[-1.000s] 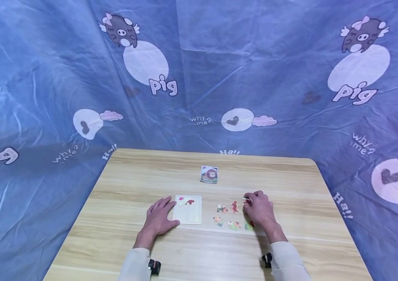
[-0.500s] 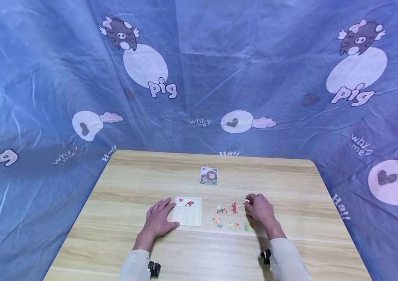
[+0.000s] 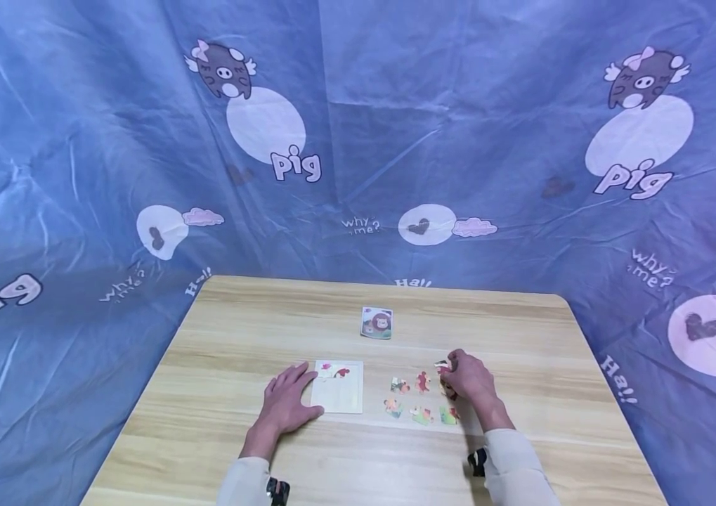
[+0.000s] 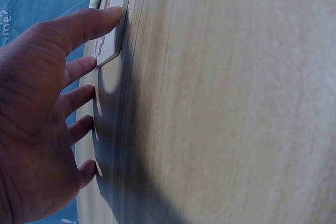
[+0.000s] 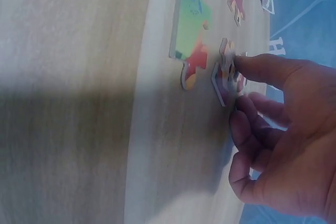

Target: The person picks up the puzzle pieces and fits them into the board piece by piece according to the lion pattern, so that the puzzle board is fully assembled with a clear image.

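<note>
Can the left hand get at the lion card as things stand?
Probably yes. The left hand lies with fingers spread at the edge of the white tray; the lion card sits beyond the tray, uncovered, with nothing tall between.

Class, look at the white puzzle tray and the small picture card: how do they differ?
The white puzzle tray looks larger than the picture card.
The tray is mostly bare white, with printed colour near its far edge; the card is covered by a picture.
The left hand touches the tray; neither hand touches the card.
Both lie flat on the table.
</note>
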Tool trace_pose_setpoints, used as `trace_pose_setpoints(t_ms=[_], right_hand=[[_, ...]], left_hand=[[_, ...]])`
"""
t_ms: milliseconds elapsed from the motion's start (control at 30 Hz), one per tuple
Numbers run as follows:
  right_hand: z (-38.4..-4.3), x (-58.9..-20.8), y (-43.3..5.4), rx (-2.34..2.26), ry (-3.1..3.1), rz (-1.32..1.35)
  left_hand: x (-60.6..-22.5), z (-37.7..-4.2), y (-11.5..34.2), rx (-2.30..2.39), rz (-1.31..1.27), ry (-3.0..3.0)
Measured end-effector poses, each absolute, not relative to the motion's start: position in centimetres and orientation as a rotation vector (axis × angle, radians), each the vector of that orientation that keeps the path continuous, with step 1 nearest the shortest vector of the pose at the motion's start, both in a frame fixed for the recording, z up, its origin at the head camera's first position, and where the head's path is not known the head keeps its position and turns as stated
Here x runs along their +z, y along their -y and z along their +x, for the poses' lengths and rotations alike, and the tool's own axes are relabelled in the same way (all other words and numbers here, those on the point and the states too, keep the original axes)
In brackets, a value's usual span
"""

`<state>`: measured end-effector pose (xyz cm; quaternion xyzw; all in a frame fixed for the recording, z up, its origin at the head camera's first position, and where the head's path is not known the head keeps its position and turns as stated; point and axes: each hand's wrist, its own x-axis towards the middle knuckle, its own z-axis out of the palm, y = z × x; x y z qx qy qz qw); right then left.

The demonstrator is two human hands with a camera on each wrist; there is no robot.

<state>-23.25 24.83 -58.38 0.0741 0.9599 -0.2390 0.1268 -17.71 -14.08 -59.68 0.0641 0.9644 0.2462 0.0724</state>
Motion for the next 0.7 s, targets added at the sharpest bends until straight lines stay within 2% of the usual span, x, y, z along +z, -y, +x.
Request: trace_pose_setpoints(t_ms=[367, 700], right_hand=[[-23.00, -59.23, -24.91, -0.720, -2.871, 0.131], [-23.35, -58.92, -24.45, -0.836, -2.789, 0.250]], left_hand=[[-59.88, -17.80, 13.80, 0.740, 0.203, -2.904], [-60.29, -17.65, 14.17, 0.743, 0.195, -2.915]])
